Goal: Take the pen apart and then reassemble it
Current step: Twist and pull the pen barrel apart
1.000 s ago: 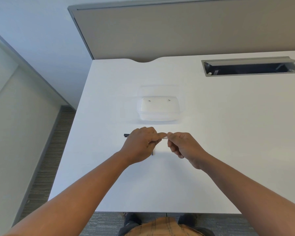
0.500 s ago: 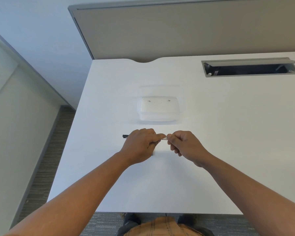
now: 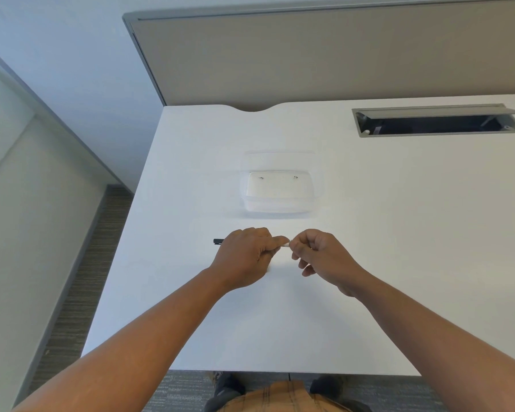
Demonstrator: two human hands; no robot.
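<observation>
We are holding the pen level above the counter, gripped from both ends. Our left hand is wrapping its grip around most of the barrel, fingers curled shut over it, so that only the dark end is poking out on the far side of that grip and a short pale stretch is showing between the two hands. Our right hand is pinching that pale end between thumb and forefinger, with the remaining fingers hanging loosely curled beneath. The two grips are sitting just beside each other, almost touching. Beyond the grips, further from us, a clear plastic container is standing on the counter, and we cannot tell whether anything is lying in it. Judging from the hold, we are either twisting or pulling an end piece at the joint; whether we are loosening it or seating it back on, the view is not telling us, since the joint itself is hidden by the fingers. The next move is probably calling for the left grip to hold the barrel steady while the right fingertips are turning or drawing along the pen's axis, keeping the small piece pinched so that it is not dropping.
</observation>
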